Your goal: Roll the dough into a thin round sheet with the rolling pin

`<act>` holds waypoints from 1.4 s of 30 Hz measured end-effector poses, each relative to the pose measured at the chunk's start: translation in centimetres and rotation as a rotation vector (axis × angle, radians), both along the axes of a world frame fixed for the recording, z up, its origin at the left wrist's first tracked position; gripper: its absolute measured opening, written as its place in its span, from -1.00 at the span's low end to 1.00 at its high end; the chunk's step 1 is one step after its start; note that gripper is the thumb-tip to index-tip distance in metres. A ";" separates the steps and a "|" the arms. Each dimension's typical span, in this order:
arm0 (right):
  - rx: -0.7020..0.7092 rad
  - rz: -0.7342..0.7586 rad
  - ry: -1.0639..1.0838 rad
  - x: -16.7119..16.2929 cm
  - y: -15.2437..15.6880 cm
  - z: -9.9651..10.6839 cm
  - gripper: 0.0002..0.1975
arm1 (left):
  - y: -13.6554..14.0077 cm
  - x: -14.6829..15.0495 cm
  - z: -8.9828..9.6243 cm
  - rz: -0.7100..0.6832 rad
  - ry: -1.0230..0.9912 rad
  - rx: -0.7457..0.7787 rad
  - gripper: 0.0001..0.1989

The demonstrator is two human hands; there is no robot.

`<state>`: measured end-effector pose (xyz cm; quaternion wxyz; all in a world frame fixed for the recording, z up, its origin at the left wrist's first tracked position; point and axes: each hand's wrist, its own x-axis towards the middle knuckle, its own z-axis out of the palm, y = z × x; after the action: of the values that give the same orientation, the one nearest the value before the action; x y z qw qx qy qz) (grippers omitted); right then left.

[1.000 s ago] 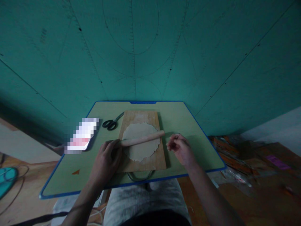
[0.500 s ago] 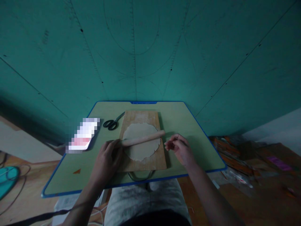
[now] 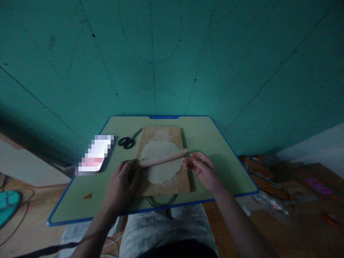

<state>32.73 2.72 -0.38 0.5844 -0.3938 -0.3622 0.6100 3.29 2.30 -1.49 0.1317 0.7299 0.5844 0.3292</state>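
A wooden rolling pin (image 3: 163,157) lies across a flat, roughly round sheet of dough (image 3: 160,173), tilted slightly up to the right. The dough has a ragged edge and rests on a wooden cutting board (image 3: 161,132). My left hand (image 3: 124,179) is closed around the pin's left end, which its fingers partly hide. Close to the pin's right end, my right hand (image 3: 202,168) has bent fingers held apart, with its fingertips by the dough's right edge and nothing visible in its grasp.
The board lies on a pale table (image 3: 220,172) with a blue rim. Black-handled scissors (image 3: 127,142) sit left of the board, their tip against its edge. Farther left is a phone (image 3: 95,154) with a blurred screen. A green wall (image 3: 172,71) stands behind the table.
My right hand has moved a little left, closer to the rolling pin's right end. My left hand, the pin and the dough look the same.
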 end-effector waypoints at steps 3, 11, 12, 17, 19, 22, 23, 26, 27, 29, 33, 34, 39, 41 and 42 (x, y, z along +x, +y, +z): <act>0.015 -0.020 0.020 0.1 0.1 -0.1 -0.75 | 0.0 0.0 0.0 0.001 -0.001 0.005 -0.60; 0.005 -0.047 0.031 0.4 0.1 -0.1 -0.79 | 0.0 0.1 0.3 0.011 -0.005 0.005 -0.61; 0.003 -0.049 0.033 0.4 0.1 -0.1 -0.79 | 0.0 0.1 0.3 0.009 -0.006 0.006 -0.61; -0.001 -0.069 0.027 0.4 0.1 -0.1 -0.80 | 0.0 0.1 0.2 0.007 -0.002 -0.004 -0.61; -0.002 -0.064 0.016 0.4 0.1 -0.1 -0.81 | -0.1 0.1 0.2 0.009 -0.006 -0.012 -0.61; -0.009 -0.052 0.012 0.5 0.2 -0.3 -0.82 | 0.0 0.1 0.2 0.004 -0.009 -0.015 -0.62; -0.011 -0.048 0.013 0.6 0.2 -0.3 -0.81 | 0.0 0.1 0.2 0.003 -0.008 -0.010 -0.62; -0.017 -0.041 0.027 0.6 0.3 -0.5 -0.81 | 0.0 0.1 0.2 0.002 0.000 0.007 -0.62; -0.019 -0.041 0.035 0.7 0.3 -0.5 -0.81 | 0.0 0.1 0.2 0.001 0.003 0.009 -0.62; -0.033 -0.042 0.051 0.7 0.4 -0.6 -0.81 | 0.0 0.0 0.1 -0.001 0.007 0.008 -0.62; -0.096 -0.007 0.081 0.6 0.5 -0.4 -0.75 | 0.1 0.0 0.1 -0.003 0.006 0.016 -0.62; -0.102 0.001 0.083 0.6 0.5 -0.3 -0.74 | 0.1 0.0 0.1 -0.004 0.005 0.017 -0.62; -0.072 -0.005 0.076 0.5 0.3 0.0 -0.73 | 0.0 0.0 0.1 -0.006 -0.001 0.010 -0.59; -0.062 -0.011 0.068 0.4 0.3 0.0 -0.74 | 0.0 0.1 0.1 -0.002 -0.005 0.000 -0.60; -0.057 -0.015 0.064 0.5 0.3 -0.1 -0.75 | 0.0 0.1 0.2 0.002 -0.006 -0.005 -0.60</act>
<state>33.20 2.97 -0.46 0.5887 -0.3933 -0.3230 0.6281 3.37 2.33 -1.32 0.1353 0.7281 0.5854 0.3299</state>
